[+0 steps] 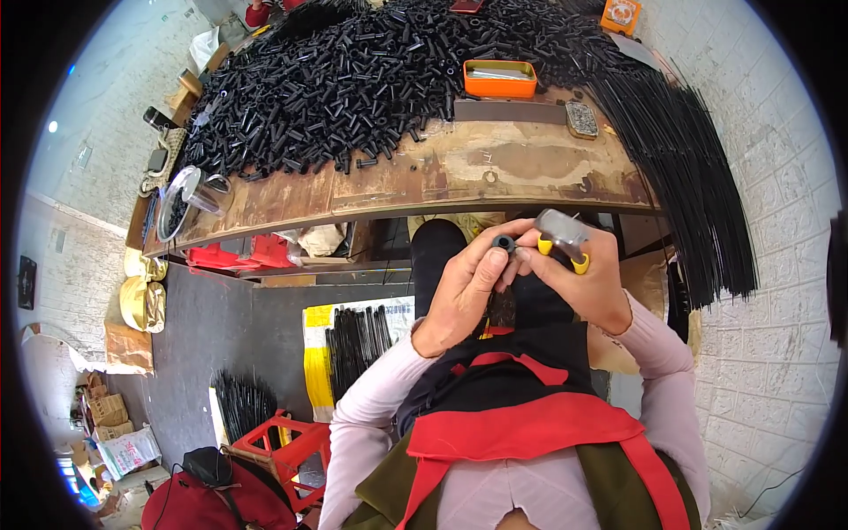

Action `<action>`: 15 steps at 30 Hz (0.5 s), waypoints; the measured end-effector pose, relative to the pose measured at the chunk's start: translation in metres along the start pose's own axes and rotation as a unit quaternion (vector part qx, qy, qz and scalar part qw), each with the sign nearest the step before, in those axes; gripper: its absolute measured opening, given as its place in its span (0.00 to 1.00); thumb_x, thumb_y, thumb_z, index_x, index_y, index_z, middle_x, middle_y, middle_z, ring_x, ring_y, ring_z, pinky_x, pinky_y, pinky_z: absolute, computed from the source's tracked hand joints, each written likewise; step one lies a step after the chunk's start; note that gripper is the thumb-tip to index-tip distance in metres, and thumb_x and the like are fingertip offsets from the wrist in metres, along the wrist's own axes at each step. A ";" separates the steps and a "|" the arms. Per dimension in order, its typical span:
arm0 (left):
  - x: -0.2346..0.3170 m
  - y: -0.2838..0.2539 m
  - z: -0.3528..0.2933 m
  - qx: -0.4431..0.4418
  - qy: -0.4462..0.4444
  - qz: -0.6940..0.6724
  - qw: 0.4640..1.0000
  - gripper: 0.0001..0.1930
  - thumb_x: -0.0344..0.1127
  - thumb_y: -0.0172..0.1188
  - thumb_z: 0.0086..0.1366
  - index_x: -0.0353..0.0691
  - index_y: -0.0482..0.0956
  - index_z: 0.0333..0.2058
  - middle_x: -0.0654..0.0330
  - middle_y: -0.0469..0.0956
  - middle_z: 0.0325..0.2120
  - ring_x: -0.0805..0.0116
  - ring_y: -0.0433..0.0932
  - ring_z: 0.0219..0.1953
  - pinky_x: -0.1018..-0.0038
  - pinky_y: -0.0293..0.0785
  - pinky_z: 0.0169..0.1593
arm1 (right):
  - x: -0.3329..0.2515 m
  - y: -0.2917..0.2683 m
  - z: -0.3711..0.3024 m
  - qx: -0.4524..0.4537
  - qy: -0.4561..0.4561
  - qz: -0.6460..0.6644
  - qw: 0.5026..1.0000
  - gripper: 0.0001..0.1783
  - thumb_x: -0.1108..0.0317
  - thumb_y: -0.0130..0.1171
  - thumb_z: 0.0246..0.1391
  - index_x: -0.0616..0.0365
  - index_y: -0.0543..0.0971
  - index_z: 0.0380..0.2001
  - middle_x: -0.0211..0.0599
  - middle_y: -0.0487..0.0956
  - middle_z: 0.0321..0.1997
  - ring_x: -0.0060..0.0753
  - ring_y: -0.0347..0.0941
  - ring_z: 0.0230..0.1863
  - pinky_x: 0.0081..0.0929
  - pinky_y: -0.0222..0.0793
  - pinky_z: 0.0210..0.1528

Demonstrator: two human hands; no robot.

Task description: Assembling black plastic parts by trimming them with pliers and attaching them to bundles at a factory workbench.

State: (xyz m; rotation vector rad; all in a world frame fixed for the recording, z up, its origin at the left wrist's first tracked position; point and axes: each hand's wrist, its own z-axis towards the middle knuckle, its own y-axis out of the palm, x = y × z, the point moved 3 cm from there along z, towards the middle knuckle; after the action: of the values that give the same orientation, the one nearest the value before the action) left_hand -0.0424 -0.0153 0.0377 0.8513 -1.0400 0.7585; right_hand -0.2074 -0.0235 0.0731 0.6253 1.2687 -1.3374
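The left hand [470, 284] grips a short black hollow cylinder [503, 242] between thumb and fingers, above the lap, near the worn brown wooden bench [389, 187]. The right hand [594, 278] closes around a grey metal tool with yellow handles [565, 230], its fingertips just beside the cylinder; whether they touch it, I cannot tell.

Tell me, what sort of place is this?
Probably a small workshop: short black tubes lie heaped on a worn wooden bench, long black rods hang over its right end, and the right hand holds a yellow-handled tool.
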 end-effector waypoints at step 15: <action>-0.012 -0.017 0.010 -0.019 -0.047 -0.109 0.993 0.34 0.54 0.39 0.77 0.32 0.52 0.69 0.70 0.62 0.28 0.80 0.56 0.27 0.83 0.56 0.33 | 0.006 0.009 0.027 -0.016 0.040 0.079 0.996 0.10 0.73 0.64 0.55 0.64 0.76 0.39 0.28 0.75 0.25 0.17 0.71 0.26 0.19 0.68 0.32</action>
State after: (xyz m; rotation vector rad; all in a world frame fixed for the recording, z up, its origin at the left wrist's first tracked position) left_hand -0.0357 -0.0340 0.0256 0.9582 -1.0218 0.5171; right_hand -0.1920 -0.0484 0.0726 0.7484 1.2745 -1.1698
